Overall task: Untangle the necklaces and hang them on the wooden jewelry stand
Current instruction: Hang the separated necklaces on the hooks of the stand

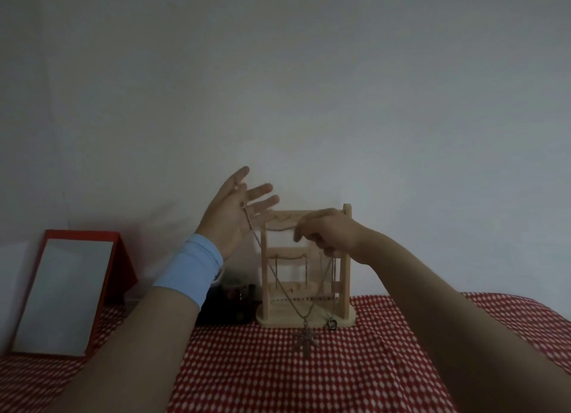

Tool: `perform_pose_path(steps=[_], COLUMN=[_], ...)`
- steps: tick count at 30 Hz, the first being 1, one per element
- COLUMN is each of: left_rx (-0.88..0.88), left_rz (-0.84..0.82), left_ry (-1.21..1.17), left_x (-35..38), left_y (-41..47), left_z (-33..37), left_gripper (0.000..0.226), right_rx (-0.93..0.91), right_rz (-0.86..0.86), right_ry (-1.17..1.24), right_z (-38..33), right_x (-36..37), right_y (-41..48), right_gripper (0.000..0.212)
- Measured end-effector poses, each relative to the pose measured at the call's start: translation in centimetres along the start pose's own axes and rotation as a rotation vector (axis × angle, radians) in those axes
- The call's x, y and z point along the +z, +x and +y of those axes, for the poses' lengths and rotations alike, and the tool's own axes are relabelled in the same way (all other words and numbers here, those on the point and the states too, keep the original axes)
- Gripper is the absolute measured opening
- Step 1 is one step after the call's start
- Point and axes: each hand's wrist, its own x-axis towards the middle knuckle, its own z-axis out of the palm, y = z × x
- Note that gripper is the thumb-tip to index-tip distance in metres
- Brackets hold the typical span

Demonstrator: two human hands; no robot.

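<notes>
The wooden stand (344, 284) stands upright at the middle of the far edge of the table (278, 378), which is covered in a red checked cloth. Both hands are raised in front of it.

The left hand (230, 224) is spread, fingers straight, with one end of the snowflake necklace (306, 338) against its palm; exactly how that end is caught cannot be told. The right hand (330, 227), up by the top bar, has a clenched grip that pinches the other run of that chain. The ring necklace (332, 323) seems to hang from the same grip.

Both chains look thin, light and limp, so they will probably sag, swing and slide through loose fingers, and a hard tug on a snag could snap a link. The pendants hang just above the cloth near the stand's base and will likely act as small pendulums. The chain ends near the clasp look like the best place to hold.

A red-framed mirror (61, 295) leans at the far left corner, well apart. A dark box (238, 307) sits just left of the stand. Chains already draped on the top bar (278, 228) and middle bar (290, 257) could catch a newcomer.
</notes>
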Motion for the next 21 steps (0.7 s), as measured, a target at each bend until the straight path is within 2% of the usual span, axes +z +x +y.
perform_pose_path(steps=[3,6,7,9,10,12,14,16,18,19,21], left_rx=[-0.132,-0.266,-0.283,-0.252,-0.239,-0.252,-0.266,-0.253,-0.231,-0.231,-0.271], left_rz=[-0.143,-0.330,-0.337,-0.292,-0.285,-0.316,-0.364,-0.386,-0.359,-0.343,-0.330], left_ry=[0.309,0.584,0.665,0.756,0.742,0.652,0.617,0.645,0.668,0.664,0.631], left_x=[1.3,2.3,2.5,2.7,2.9,2.9,2.4,1.7,1.0,0.7,0.4], left_y=[0.0,-0.2,-0.1,0.4,0.6,0.7,0.8,0.9,1.0,0.9,0.6], left_z=[-1.1,-1.6,-1.7,-1.7,-1.6,-1.4,-1.5,-1.8,-2.1,-2.2,-2.4], left_gripper=[0.045,0.035,0.033,0.027,0.023,0.017,0.014,0.013,0.016,0.014,0.016], right_rx=[-0.135,-0.191,-0.202,-0.232,-0.226,-0.168,-0.131,-0.130,-0.121,-0.094,-0.019], right_rz=[0.073,0.322,0.400,0.457,0.408,0.202,0.076,0.040,-0.045,-0.117,-0.230], right_ry=[-0.018,-0.332,-0.375,-0.257,-0.102,0.262,0.422,0.374,0.305,0.293,0.235], right_z=[-1.4,-1.9,-1.7,-1.0,-0.6,0.0,1.0,2.1,3.0,3.3,3.9], right_x=[0.8,1.1,1.1,1.3,1.4,1.6,1.5,1.1,0.7,0.6,0.8], right_y=[-0.2,0.5,0.8,1.2,1.1,0.6,0.5,0.7,0.6,0.4,0.3], right_gripper=[0.026,0.024,0.026,0.025,0.027,0.037,0.038,0.033,0.015,0.015,0.033])
